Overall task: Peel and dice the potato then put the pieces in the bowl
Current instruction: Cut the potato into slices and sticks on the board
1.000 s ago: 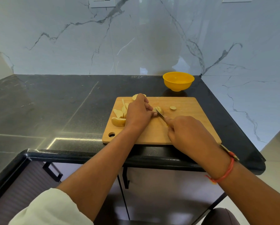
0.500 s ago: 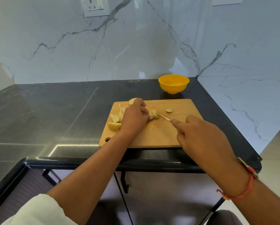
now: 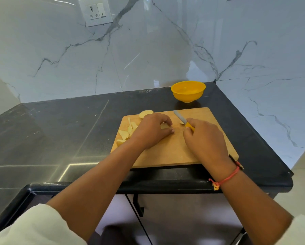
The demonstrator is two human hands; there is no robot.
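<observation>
On the wooden cutting board [image 3: 173,152], my left hand [image 3: 150,129] curls over a pale potato piece [image 3: 164,126] and holds it down. My right hand [image 3: 205,139] grips a small knife [image 3: 181,118] by its yellow handle, the grey blade pointing away toward the back of the board. A tiny potato bit [image 3: 181,123] lies beside the blade. Several cut potato slices [image 3: 126,132] lie at the board's left, and one rounder slice [image 3: 146,113] sits at its back left corner. The yellow bowl [image 3: 188,91] stands behind the board.
The board lies on a black stone counter [image 3: 59,131] near its front edge and right corner. Marble walls close the back and right side. A wall socket [image 3: 95,12] is mounted on the back wall.
My right hand has turned the knife so its blade points away from the potato piece, and moved closer to my left hand. The camera has tilted up.
</observation>
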